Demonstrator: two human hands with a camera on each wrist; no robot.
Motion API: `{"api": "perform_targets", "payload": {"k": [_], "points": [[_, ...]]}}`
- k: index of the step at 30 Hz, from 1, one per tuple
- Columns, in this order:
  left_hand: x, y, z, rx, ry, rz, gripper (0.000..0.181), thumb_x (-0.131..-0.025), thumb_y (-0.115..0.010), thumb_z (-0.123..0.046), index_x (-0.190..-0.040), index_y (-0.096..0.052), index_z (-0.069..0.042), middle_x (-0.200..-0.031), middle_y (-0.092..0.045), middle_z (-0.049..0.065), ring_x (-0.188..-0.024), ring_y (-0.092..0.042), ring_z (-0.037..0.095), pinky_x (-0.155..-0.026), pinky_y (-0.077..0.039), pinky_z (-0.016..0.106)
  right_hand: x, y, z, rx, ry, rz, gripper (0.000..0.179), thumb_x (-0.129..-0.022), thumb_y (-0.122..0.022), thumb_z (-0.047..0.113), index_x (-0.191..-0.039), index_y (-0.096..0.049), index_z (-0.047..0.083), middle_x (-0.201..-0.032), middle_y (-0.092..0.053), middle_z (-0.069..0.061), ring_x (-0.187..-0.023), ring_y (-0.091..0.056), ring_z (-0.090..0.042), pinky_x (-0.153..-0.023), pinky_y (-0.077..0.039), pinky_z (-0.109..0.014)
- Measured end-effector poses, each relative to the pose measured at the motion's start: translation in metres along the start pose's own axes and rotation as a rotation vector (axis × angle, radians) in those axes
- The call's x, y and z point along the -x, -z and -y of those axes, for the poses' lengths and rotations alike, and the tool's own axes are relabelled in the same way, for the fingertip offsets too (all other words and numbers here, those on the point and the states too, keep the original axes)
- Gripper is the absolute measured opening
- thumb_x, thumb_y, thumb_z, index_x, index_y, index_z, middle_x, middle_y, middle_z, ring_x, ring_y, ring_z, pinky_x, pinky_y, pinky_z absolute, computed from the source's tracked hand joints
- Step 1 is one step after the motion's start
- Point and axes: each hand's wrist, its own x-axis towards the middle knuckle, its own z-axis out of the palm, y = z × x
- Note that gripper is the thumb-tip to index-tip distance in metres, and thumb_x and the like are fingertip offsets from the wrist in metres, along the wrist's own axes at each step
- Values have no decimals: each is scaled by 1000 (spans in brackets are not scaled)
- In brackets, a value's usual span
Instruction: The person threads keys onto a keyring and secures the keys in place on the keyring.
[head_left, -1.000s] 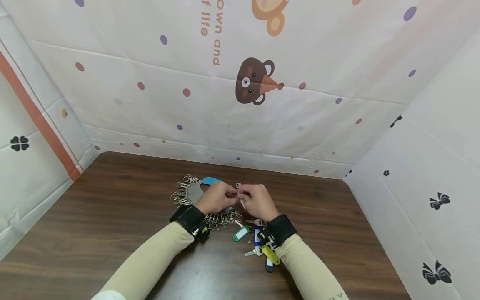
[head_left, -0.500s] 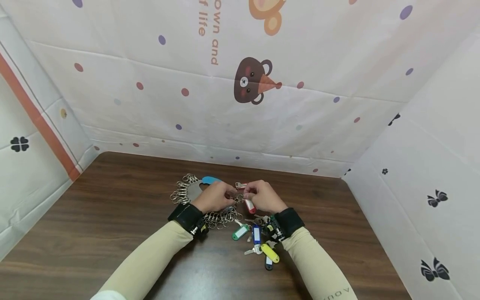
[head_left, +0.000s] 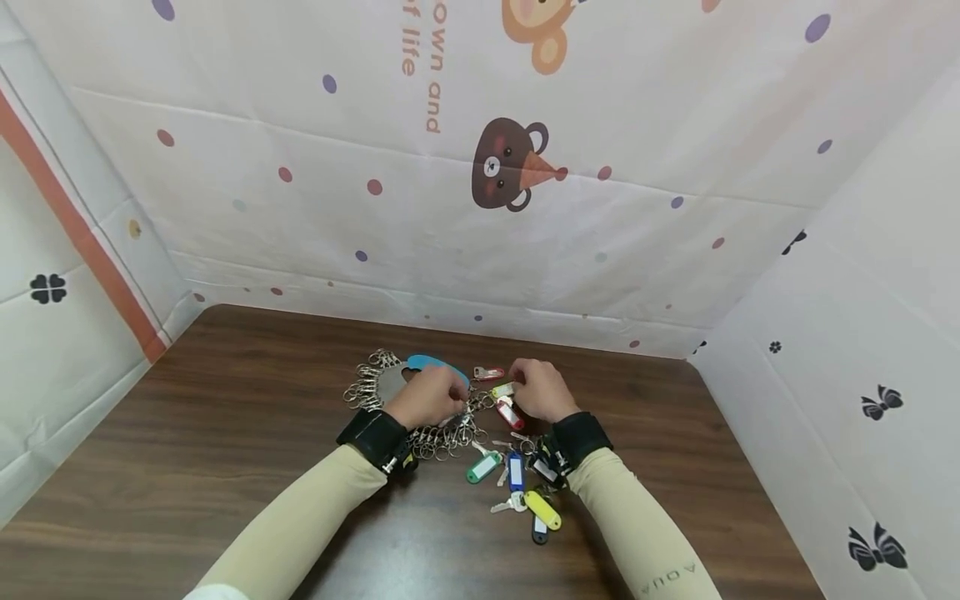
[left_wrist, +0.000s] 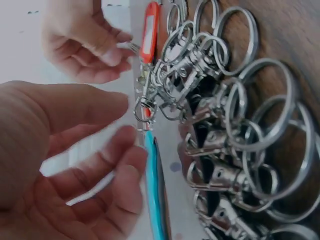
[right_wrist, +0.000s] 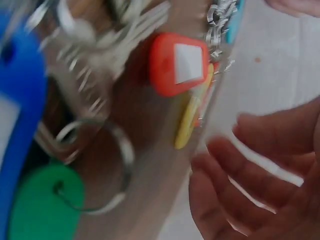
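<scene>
My left hand (head_left: 429,395) hovers over the right part of a fanned key holder, a grey curved plate (head_left: 390,382) with a blue handle (head_left: 426,362) and many metal clips with rings (left_wrist: 220,135). In the left wrist view its thumb and fingers stand apart with nothing between them. My right hand (head_left: 542,390) is just right of a yellow key tag (head_left: 502,389) and a red key tag (head_left: 510,414). In the right wrist view its fingers are loosely bent, with nothing between them. Another red tag with a key (head_left: 487,373) lies behind these two.
Nearer me on the brown wooden table (head_left: 247,450) lie a green tag (head_left: 483,467), a blue tag (head_left: 516,471), a yellow tag (head_left: 542,509) and a black tag (head_left: 539,529), with keys among them. A patterned cloth wall (head_left: 375,283) stands behind the table.
My right hand has moved right, away from my left hand, and no longer holds the red tag, which lies beside the clips. A yellow tag now shows next to it. My left hand stays nearly in place.
</scene>
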Motion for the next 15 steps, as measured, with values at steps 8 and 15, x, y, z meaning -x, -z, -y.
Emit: {"api": "perform_targets", "payload": {"k": [8, 15], "points": [[-3, -8, 0, -45, 14, 35, 23, -95, -65, 0, -74, -72, -8, -66, -55, -4, -61, -47, 10, -64, -40, 27, 21, 15, 7, 33, 7, 161, 6, -98, -71, 11, -94, -75, 10, -85, -68, -2, -70, -56, -18, -66, -46, -31], [-6, -9, -2, 71, -11, 37, 15, -101, -68, -11, -87, -74, -10, -78, -67, 1, -65, -54, 11, -67, -46, 29, 35, 10, -1, 103, -10, 323, 12, -94, -78, 19, -83, -72, 16, -79, -64, 1, -70, -56, -17, -64, -44, -30]]}}
